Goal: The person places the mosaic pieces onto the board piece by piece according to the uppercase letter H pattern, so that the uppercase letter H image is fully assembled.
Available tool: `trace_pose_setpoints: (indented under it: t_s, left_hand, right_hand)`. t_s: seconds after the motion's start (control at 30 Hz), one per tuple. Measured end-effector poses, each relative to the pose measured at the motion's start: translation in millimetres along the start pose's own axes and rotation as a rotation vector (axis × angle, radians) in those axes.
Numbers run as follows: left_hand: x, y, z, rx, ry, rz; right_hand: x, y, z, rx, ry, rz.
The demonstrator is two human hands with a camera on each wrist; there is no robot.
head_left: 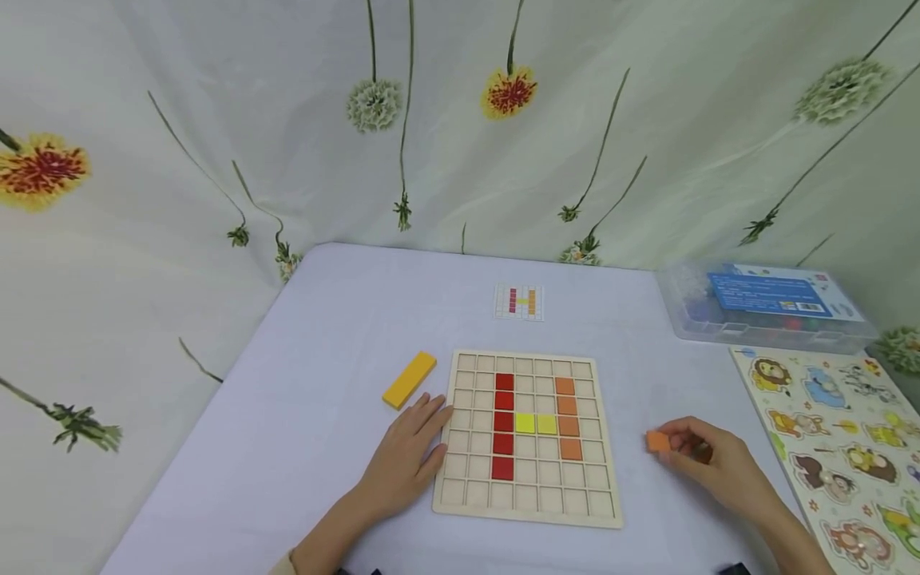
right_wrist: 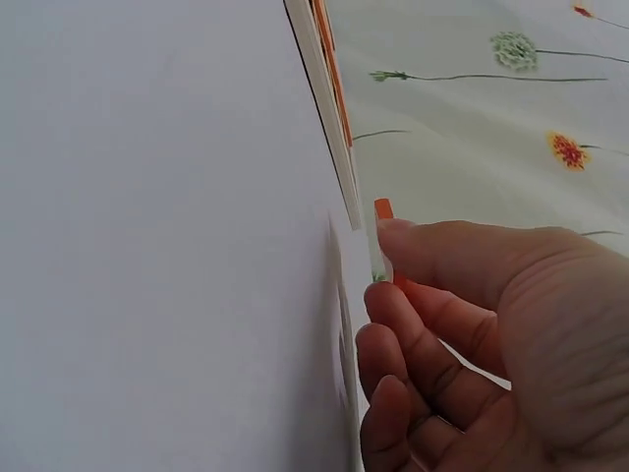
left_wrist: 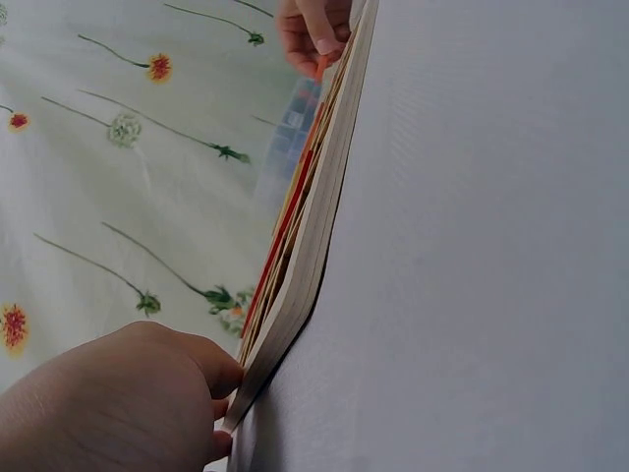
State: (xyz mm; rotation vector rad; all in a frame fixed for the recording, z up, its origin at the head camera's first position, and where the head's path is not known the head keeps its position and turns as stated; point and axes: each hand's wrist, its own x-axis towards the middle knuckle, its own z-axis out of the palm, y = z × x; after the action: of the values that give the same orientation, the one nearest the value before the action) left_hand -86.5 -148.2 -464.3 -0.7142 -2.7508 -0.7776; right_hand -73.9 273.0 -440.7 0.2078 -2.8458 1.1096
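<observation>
My right hand [head_left: 719, 463] pinches a small square orange tile [head_left: 656, 442] between thumb and fingers, to the right of a wooden grid board [head_left: 477, 495]. In the right wrist view the tile [right_wrist: 383, 208] pokes out past the thumb tip. Set in the board are a column of red tiles [head_left: 504, 423], two yellow tiles [head_left: 525, 423] and a shorter column of orange tiles [head_left: 568, 406]. Along the board's left edge rests my left hand [head_left: 402, 459], its fingers extended. The left wrist view shows its fingertips against the board's side [left_wrist: 314, 226].
Beyond the board lies a small pattern card [head_left: 519, 302] with a similar coloured layout. A yellow-orange bar [head_left: 410, 380] sits by my left fingertips. At the right are a clear plastic box [head_left: 769, 327] and an animal puzzle board [head_left: 826, 427].
</observation>
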Motion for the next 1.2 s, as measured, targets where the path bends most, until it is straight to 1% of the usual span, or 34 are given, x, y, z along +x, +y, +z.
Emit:
trace_pose_setpoints:
  t_s: [0.1,0.2,0.33,0.6,0.83,1.03,1.2]
  left_hand:
    - [0.6,0.2,0.0,-0.007,-0.003,-0.003]
    - [0.6,0.6,-0.3,-0.011,-0.004,-0.004]
    - [0.7,0.3,-0.7,-0.008,-0.002,0.001]
    - [0.2,-0.6,0.2,-0.002,-0.01,-0.003]
    - [0.4,-1.3,0.9,-0.003,-0.007,-0.001]
    - [0.2,-1.1,0.3,-0.008,-0.009,-0.005]
    - [0.0,-0.9,-0.3,-0.011,-0.008,-0.004]
  right_hand:
    - [0.3,-7,0,-0.019,0.029,-0.012]
    - [0.1,-17,0,-0.034,0.057,-0.044]
    - [0.5,-30,3,-0.026,0.062,-0.095]
    - [0.4,-56,19,-0.004,-0.01,-0.127]
    - [0.8,-71,34,0.025,-0.057,-0.229]
    - [3.9,-78,41,0.059,-0.163,-0.235]
    - [4.6,-84,45,0.056,-0.205,-0.229]
